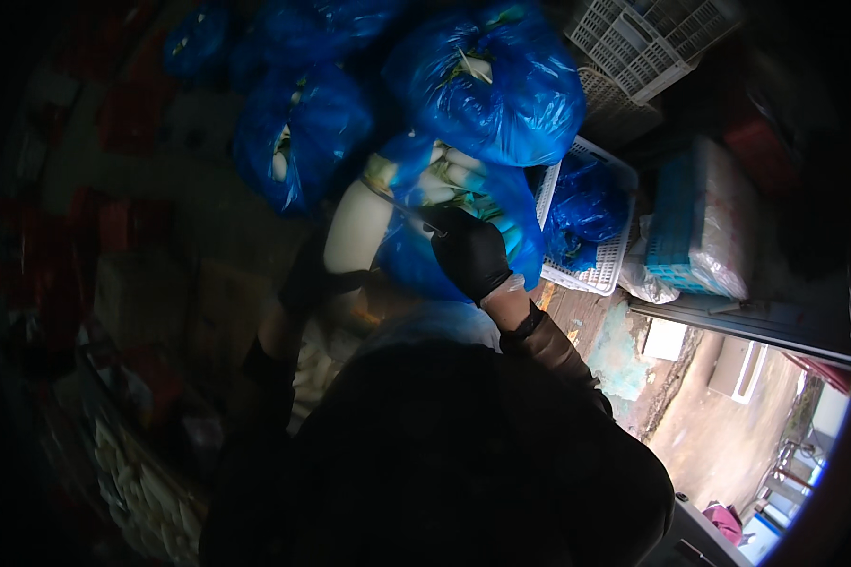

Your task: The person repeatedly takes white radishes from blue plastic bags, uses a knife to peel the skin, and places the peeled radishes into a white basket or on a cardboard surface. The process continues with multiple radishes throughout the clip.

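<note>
Head: our left hand point(304, 272) clamps a radish point(357, 229)
Knife point(429, 227): clenched in our right hand point(470, 253)
Radish: smooth, might slip, cutting us

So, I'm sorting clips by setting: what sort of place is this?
Probably a produce storage or packing area: blue plastic bags filled with white vegetables, plus white plastic crates.

No words, numbers or signs can be read here. The blue bag point(411, 269) in the middle and the shiny blue bag point(534, 104) beyond it show no legible print, nor do the white basket point(581, 282) and the pale sheet point(665, 339) on the right. Any marks on the plastic-wrapped stack point(719, 222) at far right are too blurred to read; the red boxes point(132, 123) at far left are too dark.
</note>
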Available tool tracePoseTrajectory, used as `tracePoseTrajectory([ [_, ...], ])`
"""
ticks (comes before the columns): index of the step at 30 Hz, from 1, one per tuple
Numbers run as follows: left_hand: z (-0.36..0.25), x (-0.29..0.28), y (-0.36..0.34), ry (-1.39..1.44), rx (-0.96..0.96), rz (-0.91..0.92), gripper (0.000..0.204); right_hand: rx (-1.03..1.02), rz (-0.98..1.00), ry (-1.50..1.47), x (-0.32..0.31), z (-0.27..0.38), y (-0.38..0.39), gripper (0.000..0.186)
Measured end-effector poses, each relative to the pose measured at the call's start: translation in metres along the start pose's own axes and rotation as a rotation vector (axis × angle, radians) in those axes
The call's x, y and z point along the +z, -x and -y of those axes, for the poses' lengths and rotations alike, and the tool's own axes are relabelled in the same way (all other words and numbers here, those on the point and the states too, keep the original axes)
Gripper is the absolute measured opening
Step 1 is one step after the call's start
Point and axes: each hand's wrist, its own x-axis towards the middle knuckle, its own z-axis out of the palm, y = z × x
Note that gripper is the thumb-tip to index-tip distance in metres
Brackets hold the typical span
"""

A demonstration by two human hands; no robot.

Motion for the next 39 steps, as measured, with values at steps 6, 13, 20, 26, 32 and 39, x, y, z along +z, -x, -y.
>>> tracePoseTrajectory([
  [6,-0.029,0.023,0.013,-0.125,-0.065,0.011,0.086,0.015,0.012,0.130,-0.009,0.000,-0.001,0.022],
  [13,-0.043,0.022,0.018,-0.179,0.115,0.027,0.090,0.255,0.508,0.465,0.019,-0.105,0.038,0.016],
  [20,-0.014,0.003,0.018,0.408,-0.017,-0.277,0.056,0.573,0.372,-0.821,0.010,-0.048,0.036,0.039],
  [26,-0.033,-0.004,0.031,0.934,0.265,-0.729,0.045,-0.188,0.355,-0.479,0.030,0.065,-0.002,0.065],
  [32,-0.055,-0.042,0.107,-0.165,0.237,-0.777,0.047,0.292,0.781,-0.990,0.050,0.096,-0.022,0.041],
  [39,-0.101,-0.047,0.180,0.955,0.178,-0.873,0.061,0.424,1.137,-1.524,0.089,0.139,-0.008,0.062],
])
